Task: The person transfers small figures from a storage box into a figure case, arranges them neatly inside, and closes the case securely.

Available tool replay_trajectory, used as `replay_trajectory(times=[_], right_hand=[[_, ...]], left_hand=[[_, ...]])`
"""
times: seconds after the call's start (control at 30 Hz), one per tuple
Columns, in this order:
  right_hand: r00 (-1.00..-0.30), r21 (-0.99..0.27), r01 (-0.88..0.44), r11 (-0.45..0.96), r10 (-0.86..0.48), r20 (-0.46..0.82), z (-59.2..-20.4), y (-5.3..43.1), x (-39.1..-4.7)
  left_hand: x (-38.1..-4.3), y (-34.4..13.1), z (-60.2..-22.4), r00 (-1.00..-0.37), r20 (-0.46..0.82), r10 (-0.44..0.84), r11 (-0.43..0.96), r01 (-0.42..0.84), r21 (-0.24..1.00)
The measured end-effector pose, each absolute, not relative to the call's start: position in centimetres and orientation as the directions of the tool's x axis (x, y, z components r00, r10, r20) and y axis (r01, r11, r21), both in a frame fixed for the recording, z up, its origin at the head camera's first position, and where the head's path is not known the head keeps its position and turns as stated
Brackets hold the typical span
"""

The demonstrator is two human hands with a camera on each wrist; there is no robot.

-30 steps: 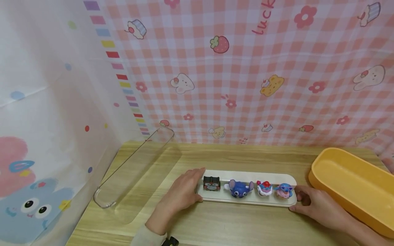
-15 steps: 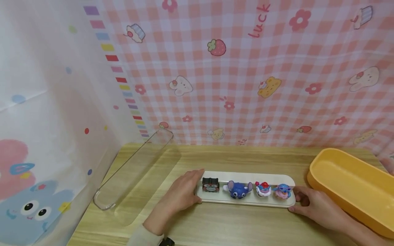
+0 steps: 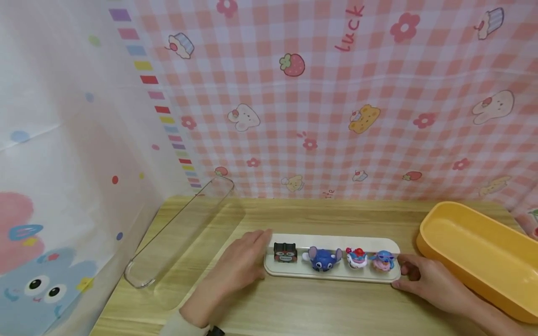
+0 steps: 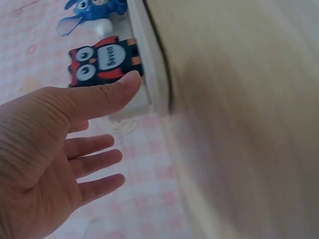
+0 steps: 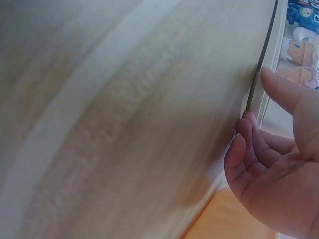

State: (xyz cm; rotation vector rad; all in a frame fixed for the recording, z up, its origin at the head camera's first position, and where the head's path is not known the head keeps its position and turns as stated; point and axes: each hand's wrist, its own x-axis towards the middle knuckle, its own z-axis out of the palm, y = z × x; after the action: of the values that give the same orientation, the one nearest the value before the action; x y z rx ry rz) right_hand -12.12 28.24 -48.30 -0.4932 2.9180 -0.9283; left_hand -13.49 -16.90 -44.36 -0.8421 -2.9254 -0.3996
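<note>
A long white tray (image 3: pixel 332 240) lies on the wooden table with small figurines in a row on it. From the left they are a dark owl figurine (image 3: pixel 285 252) marked "Seven", a blue big-eared one (image 3: pixel 323 260), a red-topped one (image 3: pixel 356 258) and a blue-and-pink one (image 3: pixel 383 261). At the tray's left end is my left hand (image 3: pixel 235 263), its fingers extended and relaxed; in the left wrist view its thumb overlaps the owl's lower edge. My right hand (image 3: pixel 437 282) holds the right end, thumb on the front corner and the other fingers curled in against it.
A clear plastic cover (image 3: pixel 136 280) lies slanted on the table at the left. To the right, close behind my right forearm, stands a yellow box (image 3: pixel 466 249). A pink checked cloth (image 3: pixel 277 116) hangs along the table's back edge, a white printed one at the left.
My left hand has loosened from the tray's left end and shifted slightly left, uncovering the corner. My right hand stays at the right end. The whole view has drifted a little.
</note>
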Motion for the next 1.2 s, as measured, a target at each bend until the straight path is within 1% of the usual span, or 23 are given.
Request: replay_trajectory(times=[0.2,0.33,0.47,0.57,0.73,0.87,1.03,1.2], right_hand=[[-0.945,-0.568,-0.295,0.768,-0.321,0.057,-48.2,28.2,-12.2],[-0.944,-0.563,-0.298,0.771,-0.326,0.054,-48.2,28.1,-12.2],[-0.944,-0.563,-0.297,0.772,-0.326,0.052,-48.2,28.2,-12.2],[-0.944,-0.565,-0.296,0.770,-0.326,0.050,-48.2,28.2,-12.2],[-0.943,-0.563,-0.300,0.770,-0.327,0.055,-48.2,28.4,-12.2],[-0.943,-0.568,-0.302,0.765,-0.327,0.062,-48.3,28.4,-12.1],[-0.942,-0.568,-0.306,0.764,-0.330,0.064,-48.2,28.3,-12.2],[-0.944,-0.568,-0.295,0.769,-0.325,0.050,-48.1,28.3,-12.2]], left_hand=[[-12.0,-18.4,-42.5,-0.825,0.243,0.510,0.827,0.548,0.125],[-10.8,-19.4,-41.2,-0.791,0.317,0.523,0.833,0.554,0.008],[-9.8,-20.4,-40.2,-0.766,0.368,0.527,0.842,0.530,-0.103],[-9.2,-21.1,-39.5,-0.760,0.396,0.515,0.853,0.502,-0.146],[-8.5,-22.4,-38.9,-0.781,0.419,0.463,0.881,0.456,-0.124],[-8.1,-23.6,-38.9,-0.810,0.431,0.399,0.912,0.398,-0.097],[-7.6,-25.1,-39.2,-0.824,0.469,0.317,0.942,0.330,-0.057],[-7.1,-26.7,-39.4,-0.855,0.475,0.208,0.975,0.222,-0.029]])
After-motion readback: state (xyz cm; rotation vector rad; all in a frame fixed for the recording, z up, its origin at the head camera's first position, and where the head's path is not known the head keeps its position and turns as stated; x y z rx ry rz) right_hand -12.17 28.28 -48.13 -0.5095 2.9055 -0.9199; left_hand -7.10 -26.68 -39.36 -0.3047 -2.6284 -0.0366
